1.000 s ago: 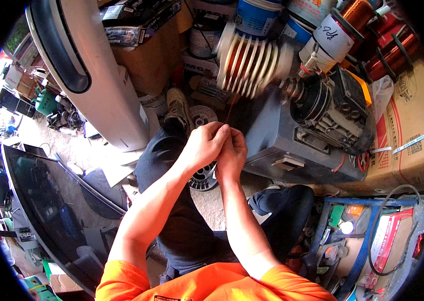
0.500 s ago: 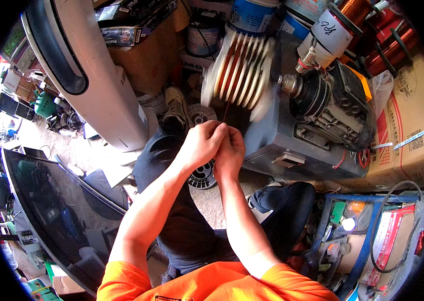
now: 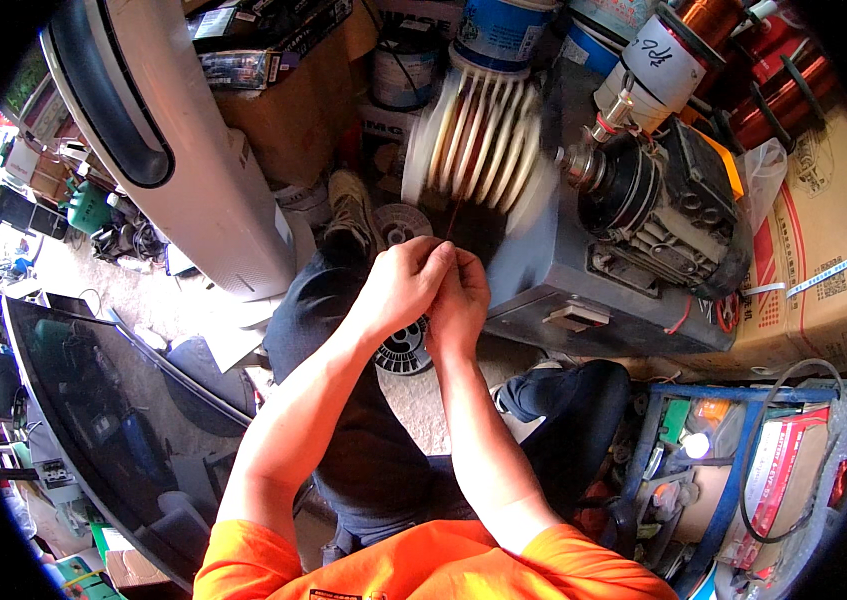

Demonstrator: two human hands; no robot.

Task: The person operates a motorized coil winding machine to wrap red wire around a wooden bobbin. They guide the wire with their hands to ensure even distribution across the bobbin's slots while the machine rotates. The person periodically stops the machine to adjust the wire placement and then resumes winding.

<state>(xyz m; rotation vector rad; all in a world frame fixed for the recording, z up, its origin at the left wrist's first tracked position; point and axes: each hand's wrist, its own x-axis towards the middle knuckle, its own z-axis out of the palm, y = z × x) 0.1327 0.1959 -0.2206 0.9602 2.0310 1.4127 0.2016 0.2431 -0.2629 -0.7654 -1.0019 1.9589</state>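
Note:
My left hand point(image 3: 405, 288) and my right hand point(image 3: 460, 305) are pressed together, thumbs up, in the middle of the view. Both are closed on a thin copper-coloured wire point(image 3: 453, 218). From my fingertips the wire runs up to a pale, slatted winding former point(image 3: 471, 145), which is smeared by motion. Reddish wire shows between some of its slats. The former sits on the shaft side of a grey machine point(image 3: 533, 290) carrying a dark motor point(image 3: 668, 215). Below my hands lies a round reel with a black-and-white face point(image 3: 405, 350), partly hidden by my wrists.
A grey disc-shaped reel point(image 3: 405, 226) lies beyond my hands by my shoe. To the left stand a tall white casing point(image 3: 208, 215) and a dark curved screen point(image 3: 113, 430). Copper wire spools point(image 3: 778, 105) are at back right; a blue-edged parts crate point(image 3: 743, 450) is at lower right.
The slatted former has turned, its slats and the wire on them showing differently. My hands keep nearly the same place and grip.

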